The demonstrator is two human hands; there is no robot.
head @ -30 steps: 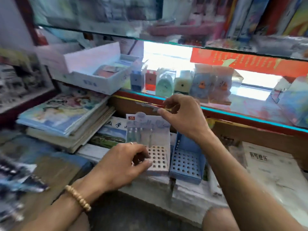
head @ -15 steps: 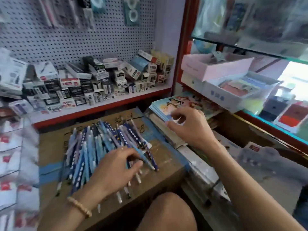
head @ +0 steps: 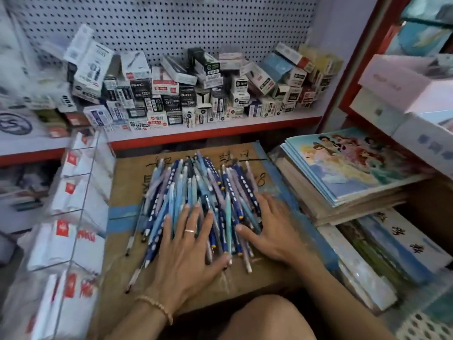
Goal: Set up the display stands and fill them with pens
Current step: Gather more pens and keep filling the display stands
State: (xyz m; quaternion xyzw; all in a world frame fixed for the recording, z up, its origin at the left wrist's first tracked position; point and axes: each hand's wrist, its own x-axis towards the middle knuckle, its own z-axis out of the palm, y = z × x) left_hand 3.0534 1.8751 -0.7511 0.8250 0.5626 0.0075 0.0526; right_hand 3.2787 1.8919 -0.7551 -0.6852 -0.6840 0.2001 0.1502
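Note:
A heap of several blue, light-blue and lilac pens (head: 196, 192) lies on top of a cardboard box (head: 130, 177) in front of me. My left hand (head: 188, 246), with a ring and a bead bracelet, lies flat on the near part of the heap, fingers spread and straight. My right hand (head: 269, 227) rests flat on the heap's right side, fingers straight over the pens. Neither hand holds a pen. A perforated corner, perhaps of a display stand (head: 421, 327), shows at the bottom right.
A shelf (head: 220, 126) behind the box carries several small stationery boxes against a pegboard. Stacked picture books (head: 348, 173) lie to the right, with more booklets below. A wire rack of white packets (head: 71, 217) stands to the left. My knee (head: 267, 317) is under the box's near edge.
My view swung left from the display stands to the pen heap. Both hands left the stands and came down flat on the pens; the right hand moved from the books onto the heap.

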